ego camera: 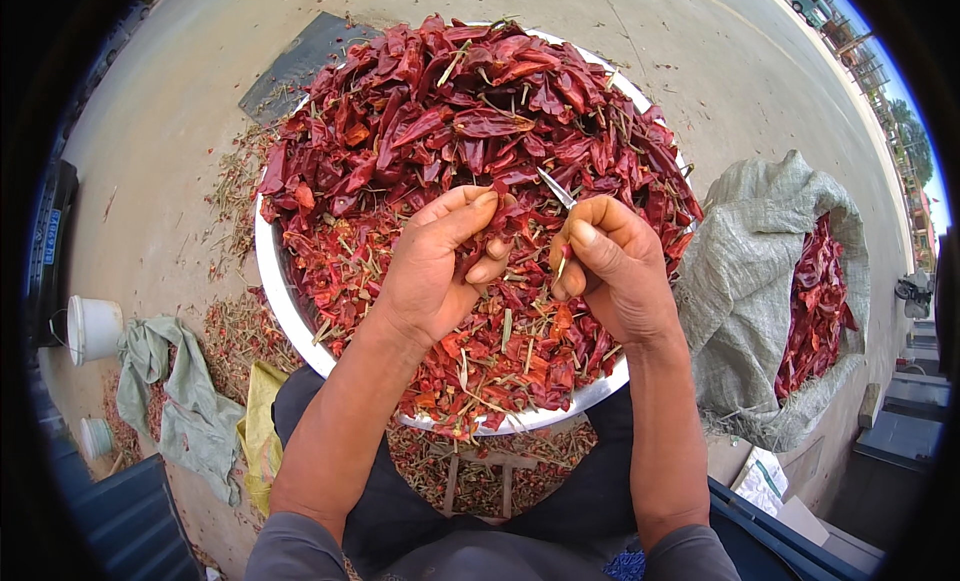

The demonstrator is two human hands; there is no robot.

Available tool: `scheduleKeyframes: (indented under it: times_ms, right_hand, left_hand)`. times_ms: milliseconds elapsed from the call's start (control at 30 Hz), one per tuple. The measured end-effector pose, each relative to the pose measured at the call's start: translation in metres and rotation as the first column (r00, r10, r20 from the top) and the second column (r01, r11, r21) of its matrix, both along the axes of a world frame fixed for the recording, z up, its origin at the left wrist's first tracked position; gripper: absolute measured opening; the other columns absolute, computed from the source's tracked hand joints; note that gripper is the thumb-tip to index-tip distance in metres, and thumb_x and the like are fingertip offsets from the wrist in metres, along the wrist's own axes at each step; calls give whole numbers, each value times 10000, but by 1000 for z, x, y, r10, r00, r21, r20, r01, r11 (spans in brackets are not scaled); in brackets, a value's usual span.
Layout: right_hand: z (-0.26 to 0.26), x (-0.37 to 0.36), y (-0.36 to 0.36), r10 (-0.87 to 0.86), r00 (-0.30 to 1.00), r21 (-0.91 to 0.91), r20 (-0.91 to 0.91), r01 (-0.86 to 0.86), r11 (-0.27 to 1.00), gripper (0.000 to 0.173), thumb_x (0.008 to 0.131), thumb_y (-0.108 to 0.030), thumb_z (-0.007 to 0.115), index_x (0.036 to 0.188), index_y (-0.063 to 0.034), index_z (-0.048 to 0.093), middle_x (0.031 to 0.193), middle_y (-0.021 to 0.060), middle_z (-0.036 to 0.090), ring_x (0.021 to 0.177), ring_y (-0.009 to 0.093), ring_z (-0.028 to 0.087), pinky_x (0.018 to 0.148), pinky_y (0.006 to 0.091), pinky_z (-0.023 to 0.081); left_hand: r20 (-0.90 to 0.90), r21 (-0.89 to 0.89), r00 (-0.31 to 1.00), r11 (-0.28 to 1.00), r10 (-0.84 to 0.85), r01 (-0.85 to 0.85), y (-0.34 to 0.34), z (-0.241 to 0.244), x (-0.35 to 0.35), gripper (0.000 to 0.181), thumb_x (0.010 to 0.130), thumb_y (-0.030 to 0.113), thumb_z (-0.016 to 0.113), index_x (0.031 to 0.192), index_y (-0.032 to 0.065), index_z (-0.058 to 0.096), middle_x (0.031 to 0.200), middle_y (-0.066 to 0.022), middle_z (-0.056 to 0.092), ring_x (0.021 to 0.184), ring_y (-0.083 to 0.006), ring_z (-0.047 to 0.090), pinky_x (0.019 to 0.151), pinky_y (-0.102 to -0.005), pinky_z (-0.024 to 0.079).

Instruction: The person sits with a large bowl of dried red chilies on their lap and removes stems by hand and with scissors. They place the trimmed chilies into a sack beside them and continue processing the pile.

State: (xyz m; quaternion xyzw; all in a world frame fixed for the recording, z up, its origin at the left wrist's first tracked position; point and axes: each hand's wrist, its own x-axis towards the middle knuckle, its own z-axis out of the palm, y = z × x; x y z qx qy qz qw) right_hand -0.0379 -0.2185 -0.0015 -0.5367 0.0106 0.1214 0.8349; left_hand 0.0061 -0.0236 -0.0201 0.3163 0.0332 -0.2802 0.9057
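A wide metal basin (271, 300) heaped with dried red chili peppers (480, 93) stands in front of me. Over its middle, my left hand (439, 262) pinches a dark red dried chili (504, 217) between thumb and fingers. To the right of it, my right hand (615, 262) grips a small tool with a pointed metal blade (556, 188), which angles up and to the left. Its handle is hidden in my fist, so I cannot tell whether it is scissors or a knife. A pale chili stem with a red end (562, 260) shows at my right fingers.
Right of the basin slumps a woven sack (739, 281) of dried chilies (814, 318). A white bucket (94, 330), a grey-green sack (187, 408) and a yellow sack (260, 423) lie to the left. Stems and scraps (244, 341) litter the concrete floor (180, 131). A dark flat board (304, 67) lies behind the basin.
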Motion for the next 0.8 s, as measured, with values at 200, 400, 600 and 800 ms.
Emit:
scheduleKeyframes:
  times_ms: [200,400,600,800]
  right_hand:
    - [14,-10,3,622,772,-630,-129,-548,550,322,851,-303,781,952,-4,717,795,95,714,699,200,675,648,345,530]
    - [-28,-22,16,537,827,-985,-166,-114,-130,343,858,-386,700,877,-48,648,710,167,655,744,387,671,641,493,522]
    - [-34,-20,24,542,839,-997,-46,-4,-78,110,774,-180,711,787,-77,748,752,111,719,735,287,720,635,420,560]
    - [-71,-15,16,11,741,-644,672,577,503,323,879,-164,637,1176,-50,587,1181,140,637,1153,284,605,901,368,519]
  left_hand:
    - [16,-296,1000,955,19,-13,5,-8,1,306,1047,249,482,1124,-6,632,1086,-176,645,866,-215,546,644,-284,444]
    - [-65,-166,995,983,71,-81,2,-6,-4,271,1044,234,493,1130,17,630,1104,-171,649,991,-280,625,790,-376,526]
    - [-91,12,996,1000,16,-15,-24,-10,-11,239,1044,169,470,1148,0,602,1112,-142,649,1033,-280,642,882,-391,544]
    - [-61,105,990,986,-126,132,-143,54,-13,219,1048,147,447,1109,3,600,1065,-115,648,1013,-249,653,872,-373,545]
